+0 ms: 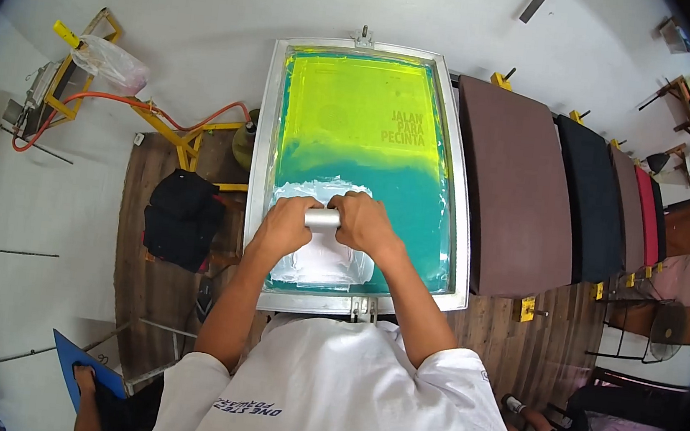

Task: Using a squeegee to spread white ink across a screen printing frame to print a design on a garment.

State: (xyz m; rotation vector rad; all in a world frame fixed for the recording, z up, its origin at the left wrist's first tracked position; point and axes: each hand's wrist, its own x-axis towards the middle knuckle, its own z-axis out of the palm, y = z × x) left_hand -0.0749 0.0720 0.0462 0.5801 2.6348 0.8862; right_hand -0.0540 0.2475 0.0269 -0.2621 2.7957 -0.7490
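Note:
A screen-printing frame (461,236) with a silver metal border lies in front of me. Its mesh is yellow-green at the far end and teal nearer to me, with lettering at the upper right. Both hands grip a squeegee (323,219) by its silver handle, above the near left part of the mesh. My left hand (282,226) is closed around the handle's left end. Closed on the right end is my right hand (365,222). Thick white ink (310,267) spreads around and in front of the squeegee. The squeegee's blade cannot be made out under my hands.
Brown (511,191), black (581,190) and red (648,215) covered boards stand in a row at right. At left are folded black clothing (183,219), an orange hose (113,97) and yellow metal supports (189,140). Another person's hand (84,377) touches a blue panel; someone's leg (538,423) shows lower right.

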